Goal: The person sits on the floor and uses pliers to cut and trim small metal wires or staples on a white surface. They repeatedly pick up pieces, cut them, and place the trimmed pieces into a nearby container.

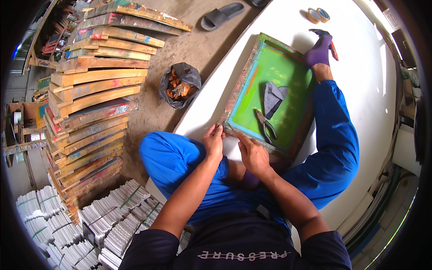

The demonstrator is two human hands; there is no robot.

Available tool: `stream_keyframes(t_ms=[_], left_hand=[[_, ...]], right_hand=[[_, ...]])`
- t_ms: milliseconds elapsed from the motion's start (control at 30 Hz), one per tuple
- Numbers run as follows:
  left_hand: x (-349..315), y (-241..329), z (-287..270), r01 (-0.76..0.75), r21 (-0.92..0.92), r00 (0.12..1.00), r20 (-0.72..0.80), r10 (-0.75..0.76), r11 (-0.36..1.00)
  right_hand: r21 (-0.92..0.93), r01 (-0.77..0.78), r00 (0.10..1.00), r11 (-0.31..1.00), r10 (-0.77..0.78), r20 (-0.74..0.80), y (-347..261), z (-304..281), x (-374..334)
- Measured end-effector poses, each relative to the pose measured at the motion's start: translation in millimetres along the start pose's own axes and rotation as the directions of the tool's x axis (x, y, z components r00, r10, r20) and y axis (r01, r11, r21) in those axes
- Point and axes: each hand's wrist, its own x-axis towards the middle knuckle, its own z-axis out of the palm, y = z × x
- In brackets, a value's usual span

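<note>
Two hands (pixel 213 143) (pixel 254 155), one frame (pixel 242 81), one pair pliers (pixel 262 120), one cloth (pixel 273 97), two tape rolls (pixel 313 17) (pixel 323 14).

White platform (pixel 360 58): paint-stained wooden frame (pixel 243 80), two tape rolls (pixel 313 17) on top.

Pale lettering (pixel 245 255) across the dark shirt (pixel 225 237)

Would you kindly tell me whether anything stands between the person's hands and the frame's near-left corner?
Nothing visible does: the left hand and right hand are both at that corner of the frame; the pliers and grey cloth lie inside it, farther right.
</note>
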Motion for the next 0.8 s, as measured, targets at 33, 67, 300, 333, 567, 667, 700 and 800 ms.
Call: stream_keyframes(t_ms=[33, 67, 300, 333, 567, 667, 700, 800], left_hand=[[-1.0, 1.0, 0.9, -0.002, -0.001, 1.0, -0.006, 0.002, 1.0], [-1.7, 1.4, 0.7, -0.001, -0.004, 1.0, -0.003, 0.001, 1.0], [0.0, -0.7, -0.3, -0.015, -0.004, 1.0, 0.0, 0.015, 1.0], [-0.5, -0.5, -0.3, -0.017, -0.004, 1.0, -0.004, 0.017, 1.0], [-0.1, -1.8, 0.9, -0.033, -0.003, 0.999, 0.01, 0.033, 0.999], [0.4, -1.3, 1.2, -0.03, -0.001, 0.999, 0.013, 0.03, 1.0], [0.7, -1.4, 1.2, -0.031, 0.007, 1.0, 0.007, 0.031, 1.0], [1.0, -2.6, 1.3, -0.054, 0.03, 0.999, -0.001, 0.054, 0.998]], right_hand=[[-0.017, 0.005, 1.0, 1.0, -0.005, -0.009, -1.4, 1.9, 1.9], [-0.033, 0.009, 1.0, 0.999, -0.01, -0.019, -2.0, 3.9, 3.0], [-0.078, 0.032, 0.999, 0.996, -0.032, -0.008, 0.1, 13.7, 7.1], [-0.088, 0.036, 0.999, 0.995, -0.038, -0.015, -1.3, 14.3, 6.8], [-0.139, 0.046, 0.997, 0.989, -0.053, -0.05, -4.1, 15.1, 4.8], [-0.183, 0.043, 0.998, 0.982, -0.049, -0.03, -6.9, 14.9, 5.1], [-0.21, 0.053, 0.998, 0.976, -0.059, -0.022, -7.6, 15.3, 5.2], [-0.28, 0.065, 0.998, 0.958, -0.065, 0.01, -9.9, 17.2, 5.4]])
